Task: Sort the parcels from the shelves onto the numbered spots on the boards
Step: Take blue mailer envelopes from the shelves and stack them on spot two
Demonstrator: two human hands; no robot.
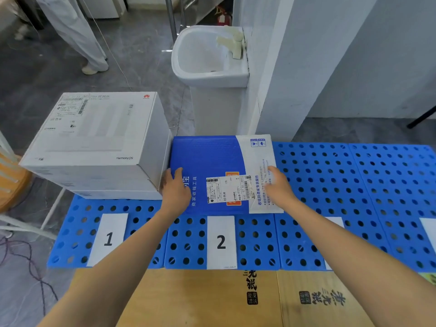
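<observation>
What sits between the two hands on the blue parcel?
In the head view, a white shipping label lies on the blue parcel, between the left hand and right hand.

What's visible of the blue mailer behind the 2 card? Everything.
The blue mailer is a padded envelope, blue with a white right end, white Chinese print and a barcode label over an orange patch. It lies flat on the perforated blue board behind the card marked 2, its left edge by the white box. The left hand rests on its left edge, the right hand on the white end.
</observation>
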